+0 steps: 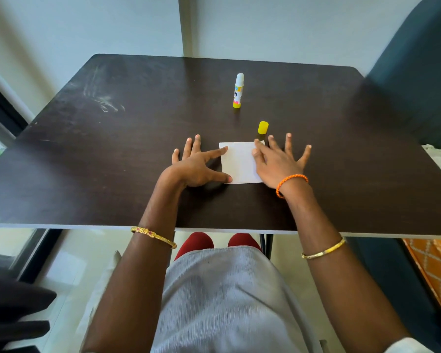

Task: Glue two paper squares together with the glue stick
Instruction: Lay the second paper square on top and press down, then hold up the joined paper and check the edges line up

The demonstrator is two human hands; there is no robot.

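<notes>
Pressing flat on the paper (238, 161), both hands lie with fingers straight and spread, gripping nothing. The left hand (196, 165) touches the paper's left edge with forefinger and thumb; the right hand (278, 161) covers its right edge. The paper lies on the dark table (112, 161), near the front edge. Just behind it stands the yellow cap (262, 127), close to the right fingertips. Farther back the glue stick (238, 90) stands upright, uncapped. A dark chair (415, 80) stands at the right.

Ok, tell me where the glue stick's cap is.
The yellow cap stands on the dark table, just beyond the white paper's far right corner, nearer than the glue stick.
</notes>
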